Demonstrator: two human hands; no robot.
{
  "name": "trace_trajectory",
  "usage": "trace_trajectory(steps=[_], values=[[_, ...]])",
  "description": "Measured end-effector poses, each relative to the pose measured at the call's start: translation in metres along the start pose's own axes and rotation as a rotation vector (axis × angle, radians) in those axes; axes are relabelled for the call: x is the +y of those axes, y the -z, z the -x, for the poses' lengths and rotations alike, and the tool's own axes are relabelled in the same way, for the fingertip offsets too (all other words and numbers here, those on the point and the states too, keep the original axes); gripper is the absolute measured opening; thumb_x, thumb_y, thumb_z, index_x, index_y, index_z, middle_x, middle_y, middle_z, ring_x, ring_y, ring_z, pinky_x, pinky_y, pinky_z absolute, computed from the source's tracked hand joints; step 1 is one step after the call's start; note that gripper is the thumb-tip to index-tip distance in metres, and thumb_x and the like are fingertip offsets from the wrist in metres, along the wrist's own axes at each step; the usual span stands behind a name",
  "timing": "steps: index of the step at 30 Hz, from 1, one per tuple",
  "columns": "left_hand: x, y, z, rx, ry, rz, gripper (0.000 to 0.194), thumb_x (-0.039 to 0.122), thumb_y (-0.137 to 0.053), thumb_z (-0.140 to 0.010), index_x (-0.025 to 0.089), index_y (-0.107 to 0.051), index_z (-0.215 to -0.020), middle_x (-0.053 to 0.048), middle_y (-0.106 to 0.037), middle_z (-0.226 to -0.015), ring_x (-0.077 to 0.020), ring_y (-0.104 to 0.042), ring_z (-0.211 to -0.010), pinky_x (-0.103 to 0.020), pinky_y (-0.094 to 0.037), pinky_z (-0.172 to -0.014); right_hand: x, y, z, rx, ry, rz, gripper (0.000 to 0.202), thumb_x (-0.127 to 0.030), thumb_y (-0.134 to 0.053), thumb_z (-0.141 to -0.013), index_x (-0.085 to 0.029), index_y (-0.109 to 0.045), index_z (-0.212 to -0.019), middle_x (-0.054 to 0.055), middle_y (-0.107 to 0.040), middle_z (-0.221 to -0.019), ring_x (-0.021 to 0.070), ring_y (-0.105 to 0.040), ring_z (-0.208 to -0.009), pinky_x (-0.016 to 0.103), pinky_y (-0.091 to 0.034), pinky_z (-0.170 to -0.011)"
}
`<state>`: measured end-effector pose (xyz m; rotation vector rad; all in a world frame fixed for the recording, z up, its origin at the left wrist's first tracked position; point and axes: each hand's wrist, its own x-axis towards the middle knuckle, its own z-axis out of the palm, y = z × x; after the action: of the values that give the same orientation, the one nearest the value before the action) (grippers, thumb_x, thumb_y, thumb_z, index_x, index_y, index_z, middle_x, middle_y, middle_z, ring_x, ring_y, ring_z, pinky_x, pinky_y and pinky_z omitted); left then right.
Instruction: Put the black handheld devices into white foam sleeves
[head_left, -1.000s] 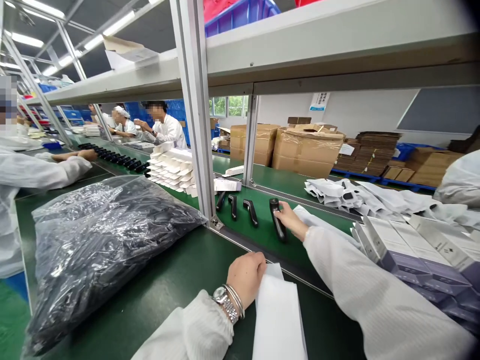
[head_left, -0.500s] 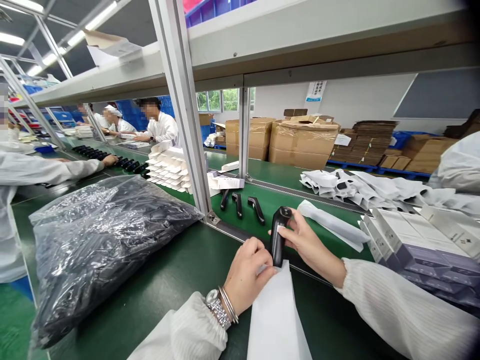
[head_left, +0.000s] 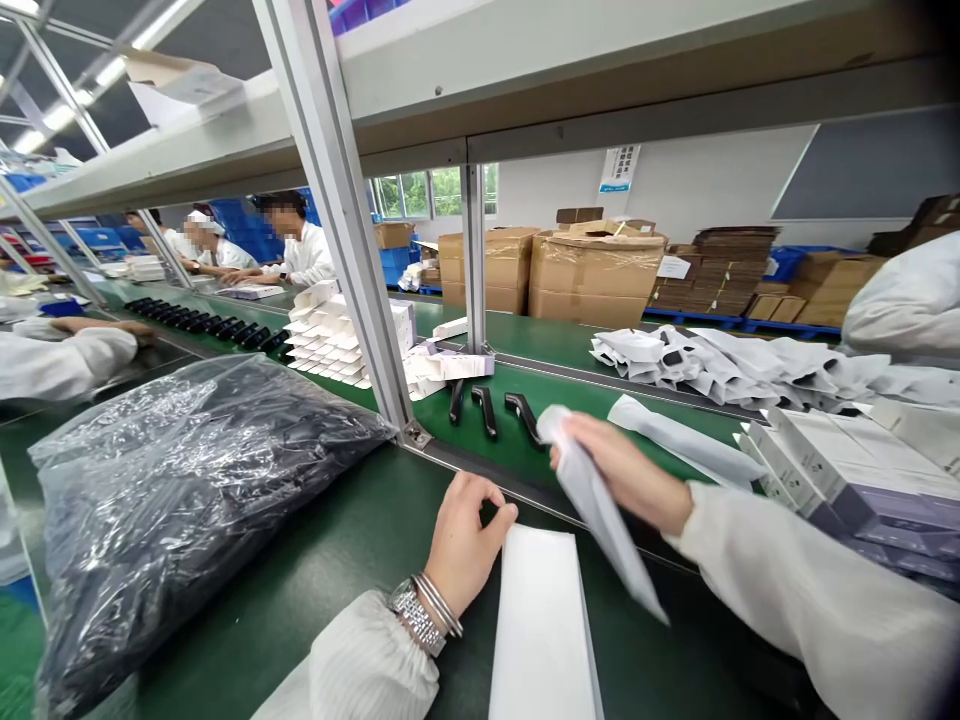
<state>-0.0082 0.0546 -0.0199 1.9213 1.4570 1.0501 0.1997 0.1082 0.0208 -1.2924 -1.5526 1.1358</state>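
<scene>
In my right hand is a white pouch, gripped near its rounded, bulging top and hanging down to the right, slightly blurred. Whatever fills it is hidden. My left hand, with a watch and bangles on the wrist, has thumb and index fingertip brought together, nothing visible between them. Its fingertips are by the top left corner of a flat stack of white pouches on the green work surface. Just beyond my hands lie three black angled handheld devices. Another filled white pouch lies right of them.
A clear bag of dark items covers the left side. A metal post rises beside it under a shelf. Stacked boxes and a heap of white pouches are at the right. Co-workers sit far left.
The black device in my right hand is no longer visible; that hand now holds a bulging white pouch, lifted off the stack. My left hand has let go and shifted slightly left.
</scene>
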Motion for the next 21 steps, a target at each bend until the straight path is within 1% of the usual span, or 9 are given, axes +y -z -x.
trace_trajectory(steps=[1, 2, 5, 7, 9, 12, 16, 19, 21], values=[[-0.001, 0.000, 0.001, -0.038, 0.014, -0.082, 0.009, 0.026, -0.062, -0.080, 0.021, -0.055, -0.078, -0.001, -0.052, -0.089, -0.0203, -0.052, -0.088, -0.033, -0.040, -0.078, -0.003, 0.014, -0.015, 0.135, 0.032, 0.280, 0.035, -0.045, -0.034, -0.094, -0.020, -0.056, -0.085, 0.004, -0.064, -0.079, 0.0193, -0.061, -0.074, 0.029, -0.046, -0.066], [-0.002, 0.000, 0.002, -0.078, 0.026, -0.159, 0.013, 0.028, -0.067, -0.076, 0.021, -0.056, -0.079, -0.001, -0.053, -0.091, -0.0216, -0.051, -0.090, -0.034, -0.039, -0.079, -0.004, 0.026, -0.030, 0.199, 0.041, 0.411, 0.032, -0.043, -0.037, -0.093, -0.020, -0.056, -0.081, 0.006, -0.064, -0.083, 0.0220, -0.061, -0.082, 0.031, -0.045, -0.070], [-0.002, -0.005, 0.003, -0.163, 0.021, -0.324, 0.029, 0.035, -0.078, -0.064, 0.022, -0.058, -0.082, -0.001, -0.053, -0.094, -0.0243, -0.051, -0.092, -0.037, -0.036, -0.080, 0.003, 0.038, -0.068, 0.264, 0.027, 0.598, 0.019, -0.037, -0.055, -0.083, -0.019, -0.058, -0.077, 0.011, -0.063, -0.102, 0.0297, -0.056, -0.104, 0.036, -0.041, -0.083], [-0.002, -0.010, 0.001, -0.192, -0.024, -0.365, 0.024, 0.033, -0.076, -0.067, 0.022, -0.059, -0.081, -0.001, -0.054, -0.093, -0.0240, -0.051, -0.091, -0.036, -0.035, -0.078, 0.016, 0.026, -0.085, 0.259, 0.015, 0.631, 0.020, -0.035, -0.064, -0.077, -0.019, -0.061, -0.089, 0.013, -0.060, -0.112, 0.0326, -0.053, -0.110, 0.040, -0.039, -0.089], [-0.002, -0.014, -0.001, -0.204, -0.070, -0.370, 0.009, 0.026, -0.066, -0.077, 0.022, -0.058, -0.076, -0.001, -0.056, -0.089, -0.0223, -0.052, -0.089, -0.035, -0.034, -0.076, 0.030, 0.007, -0.096, 0.234, -0.012, 0.621, 0.033, -0.032, -0.069, -0.073, -0.019, -0.060, -0.102, 0.014, -0.060, -0.114, 0.0340, -0.055, -0.109, 0.043, -0.039, -0.090], [-0.005, -0.016, -0.004, -0.198, -0.111, -0.371, 0.022, 0.022, -0.052, -0.090, 0.019, -0.054, -0.068, -0.001, -0.057, -0.083, -0.0204, -0.053, -0.086, -0.034, -0.034, -0.074, 0.046, -0.012, -0.106, 0.210, -0.064, 0.546, 0.045, -0.024, -0.068, -0.073, -0.018, -0.055, -0.116, 0.015, -0.061, -0.113, 0.0317, -0.059, -0.103, 0.043, -0.041, -0.088], [-0.006, -0.010, -0.003, -0.171, -0.168, -0.371, 0.028, 0.024, -0.043, -0.096, 0.019, -0.053, -0.070, -0.001, -0.059, -0.082, -0.0200, -0.053, -0.083, -0.036, -0.034, -0.077, 0.049, -0.007, -0.099, 0.168, -0.067, 0.350, 0.052, -0.022, -0.055, -0.082, -0.019, -0.039, -0.131, 0.009, -0.063, -0.104, 0.0233, -0.064, -0.091, 0.039, -0.047, -0.084], [-0.004, -0.006, -0.002, -0.165, -0.214, -0.334, 0.016, 0.012, -0.042, -0.093, 0.021, -0.056, -0.093, 0.000, -0.061, -0.086, -0.0177, -0.054, -0.083, -0.037, -0.034, -0.085, 0.040, 0.000, -0.072, 0.122, -0.007, 0.188, 0.060, -0.026, -0.049, -0.086, -0.024, -0.022, -0.140, 0.004, -0.063, -0.101, 0.0194, -0.066, -0.088, 0.036, -0.052, -0.080], [-0.002, -0.004, -0.002, -0.161, -0.266, -0.316, 0.018, 0.009, -0.043, -0.091, 0.022, -0.055, -0.095, 0.001, -0.060, -0.086, -0.0166, -0.054, -0.083, -0.037, -0.034, -0.089, 0.032, -0.001, -0.047, 0.097, 0.061, 0.019, 0.065, -0.029, -0.054, -0.084, -0.030, -0.019, -0.139, 0.002, -0.060, -0.105, 0.0183, -0.067, -0.088, 0.036, -0.055, -0.081]])
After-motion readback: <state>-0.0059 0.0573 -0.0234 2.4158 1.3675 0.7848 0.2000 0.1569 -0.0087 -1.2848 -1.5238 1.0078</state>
